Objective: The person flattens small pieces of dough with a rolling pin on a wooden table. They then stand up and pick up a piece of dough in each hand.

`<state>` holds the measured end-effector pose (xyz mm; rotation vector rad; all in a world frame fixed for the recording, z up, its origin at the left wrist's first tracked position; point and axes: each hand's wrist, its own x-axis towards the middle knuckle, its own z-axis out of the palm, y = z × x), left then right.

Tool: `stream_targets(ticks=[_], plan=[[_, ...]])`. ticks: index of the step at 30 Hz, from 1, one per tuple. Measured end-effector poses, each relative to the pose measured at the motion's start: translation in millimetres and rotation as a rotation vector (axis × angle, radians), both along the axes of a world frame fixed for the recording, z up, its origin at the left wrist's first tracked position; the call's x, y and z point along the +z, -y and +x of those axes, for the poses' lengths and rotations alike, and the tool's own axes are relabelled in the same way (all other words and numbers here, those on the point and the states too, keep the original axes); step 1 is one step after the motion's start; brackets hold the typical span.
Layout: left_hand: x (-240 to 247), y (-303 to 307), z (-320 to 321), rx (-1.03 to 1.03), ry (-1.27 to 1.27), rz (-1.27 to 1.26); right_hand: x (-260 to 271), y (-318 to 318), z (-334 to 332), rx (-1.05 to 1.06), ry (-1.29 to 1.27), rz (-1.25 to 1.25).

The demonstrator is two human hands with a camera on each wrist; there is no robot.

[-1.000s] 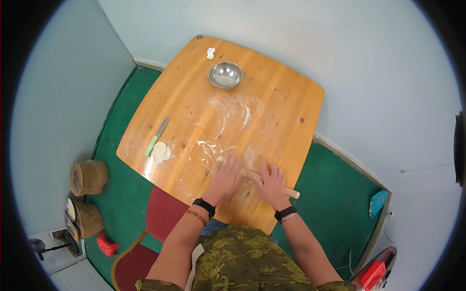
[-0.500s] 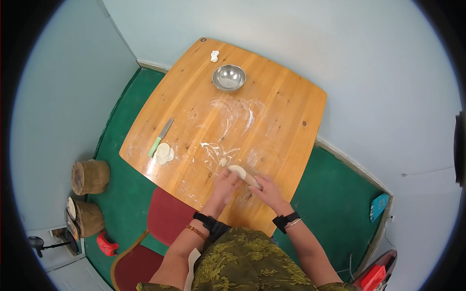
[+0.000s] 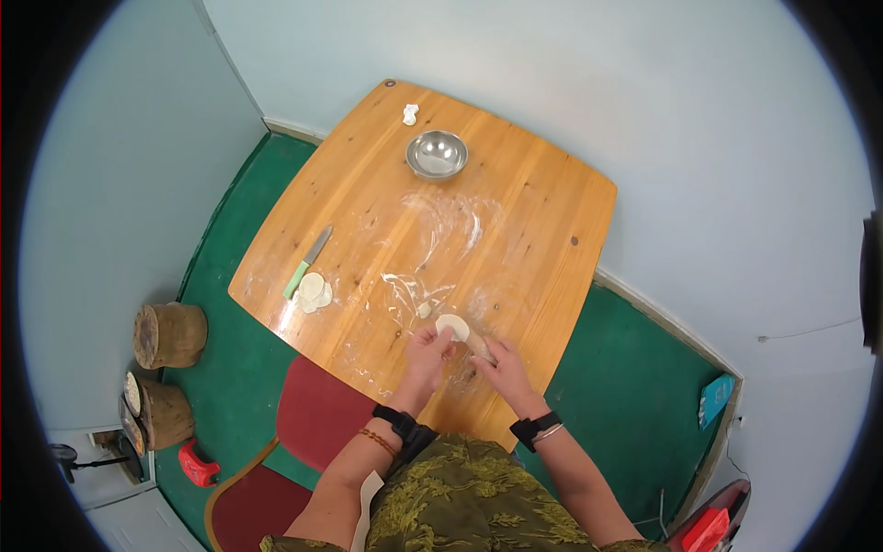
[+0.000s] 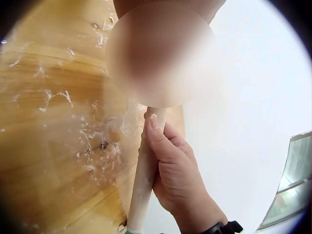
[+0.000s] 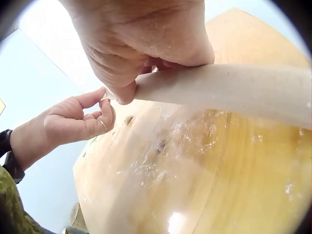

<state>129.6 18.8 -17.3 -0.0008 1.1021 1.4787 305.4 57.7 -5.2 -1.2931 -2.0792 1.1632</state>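
Pin [image 5: 234, 90] now R hand [image 3: 504, 366] only (prev. both); L hand [image 3: 428, 354] pinches dough [image 3: 452, 325].

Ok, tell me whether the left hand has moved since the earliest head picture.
Yes: judged against the metal bowl, the left hand has drawn slightly back, away from it and toward the person's shirt.

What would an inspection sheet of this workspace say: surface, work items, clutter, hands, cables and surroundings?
Surface: wooden table, streaked with white powder.
Work items: rolling pin, dough round, small dough piece, overlapping dough rounds.
Clutter: green-handled knife, metal bowl, crumpled white item, all on the table.
Hands: left hand pinches the dough round; right hand grips the rolling pin.
Cables: thin cable on the wall.
Surroundings: red chair by the table, green floor, wooden stumps.
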Motion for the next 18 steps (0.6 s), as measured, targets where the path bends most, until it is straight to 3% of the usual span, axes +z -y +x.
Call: stream_targets(ticks=[3,9,12,18], plan=[[1,0,8,0.055,-0.065,0.0,-2,2,0,-0.021,0.067,0.232],[-10,5,13,-0.014,-0.231,0.078,3,6,-3,-0.148,0.192,0.37],[8,1,17,-0.046,-0.155,0.114,2,6,-2,-0.167,0.23,0.412],[-3,3,20,-0.077,-0.009,0.126,-9,1,20,-0.259,0.233,0.335]])
